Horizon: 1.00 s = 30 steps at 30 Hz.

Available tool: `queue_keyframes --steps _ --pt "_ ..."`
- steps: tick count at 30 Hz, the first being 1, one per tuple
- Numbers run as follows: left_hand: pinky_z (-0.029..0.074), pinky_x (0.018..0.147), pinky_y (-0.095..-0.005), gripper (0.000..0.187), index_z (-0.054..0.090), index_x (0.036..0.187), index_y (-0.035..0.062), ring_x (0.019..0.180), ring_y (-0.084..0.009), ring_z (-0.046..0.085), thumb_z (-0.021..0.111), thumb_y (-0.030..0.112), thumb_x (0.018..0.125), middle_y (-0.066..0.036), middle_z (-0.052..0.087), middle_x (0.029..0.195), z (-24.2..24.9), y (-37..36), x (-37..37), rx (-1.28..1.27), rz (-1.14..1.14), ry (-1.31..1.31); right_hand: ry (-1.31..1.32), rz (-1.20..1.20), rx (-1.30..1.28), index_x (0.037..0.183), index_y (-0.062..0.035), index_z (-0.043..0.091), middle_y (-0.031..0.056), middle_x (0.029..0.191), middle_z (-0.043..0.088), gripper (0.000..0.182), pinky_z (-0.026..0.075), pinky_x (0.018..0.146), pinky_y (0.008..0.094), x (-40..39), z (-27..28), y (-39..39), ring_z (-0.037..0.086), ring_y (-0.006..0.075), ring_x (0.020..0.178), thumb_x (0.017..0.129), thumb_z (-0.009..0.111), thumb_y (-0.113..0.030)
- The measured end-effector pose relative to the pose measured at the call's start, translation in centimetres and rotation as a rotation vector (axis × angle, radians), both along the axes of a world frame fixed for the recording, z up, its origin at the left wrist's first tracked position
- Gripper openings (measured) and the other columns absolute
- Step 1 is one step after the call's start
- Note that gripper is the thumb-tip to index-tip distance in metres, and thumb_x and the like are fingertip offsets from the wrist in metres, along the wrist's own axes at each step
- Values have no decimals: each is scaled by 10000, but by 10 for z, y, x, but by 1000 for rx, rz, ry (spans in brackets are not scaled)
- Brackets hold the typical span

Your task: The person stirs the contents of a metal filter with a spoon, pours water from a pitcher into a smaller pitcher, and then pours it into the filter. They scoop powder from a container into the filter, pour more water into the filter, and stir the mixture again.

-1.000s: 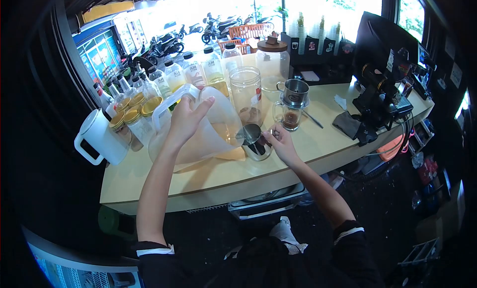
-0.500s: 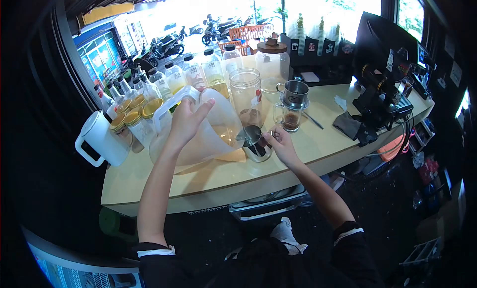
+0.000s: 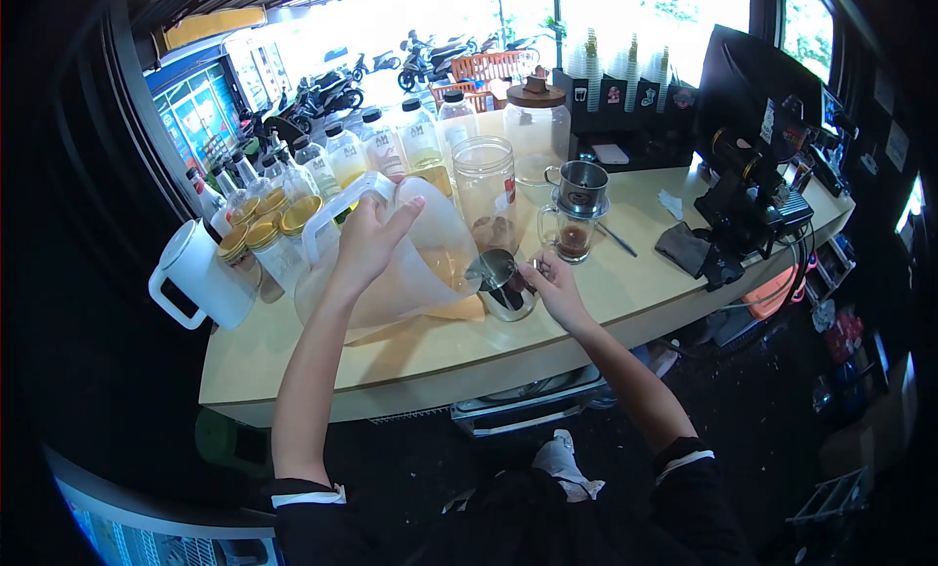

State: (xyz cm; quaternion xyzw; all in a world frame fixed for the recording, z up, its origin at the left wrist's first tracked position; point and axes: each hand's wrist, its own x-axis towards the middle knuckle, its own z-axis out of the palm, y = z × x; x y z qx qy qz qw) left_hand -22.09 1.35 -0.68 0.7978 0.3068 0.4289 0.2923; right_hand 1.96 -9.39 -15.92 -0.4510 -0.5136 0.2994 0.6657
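Head view: tilted plastic pitcher [image 3: 391,297] at the mouth of the metal jug [image 3: 511,302].
Your left hand [image 3: 374,239] grasps the translucent, smooth-walled pitcher at its moulded handle, tipping it over the counter [image 3: 625,297]. Your right hand [image 3: 557,288] pinches the handle of the shiny, rounded jug, just in front of a clear cylindrical jar [image 3: 484,180]. The counter has a pale, smooth top and faces a bright opening; motorcycles [image 3: 327,92] stand outside.
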Motion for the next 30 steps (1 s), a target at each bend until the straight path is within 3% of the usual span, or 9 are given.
queue_keyframes --steps 11,19,30 --pt "387 991 -357 603 528 1248 -17 1136 -281 557 639 414 841 -195 604 1162 -1 -5 1 28 18 -34 14 6 -16 761 -58 507 -53 628 482 243 317 516 206 -3 5 -5 412 14 584 937 605 -195" --pt "411 943 -345 538 542 1233 2 1063 -253 589 632 365 846 -170 626 1115 -5 -1 -3 83 52 -73 82 18 -38 808 -53 517 33 706 626 206 382 541 219 -6 8 -15 524 58 595 953 572 -189" --pt "417 953 -321 480 517 1260 0 1076 -209 576 616 259 868 -145 591 1186 -1 -12 -12 52 -44 -125 174 -1 32 852 -63 496 -4 736 556 174 387 574 207 -19 1 -10 519 53 653 961 559 -182"
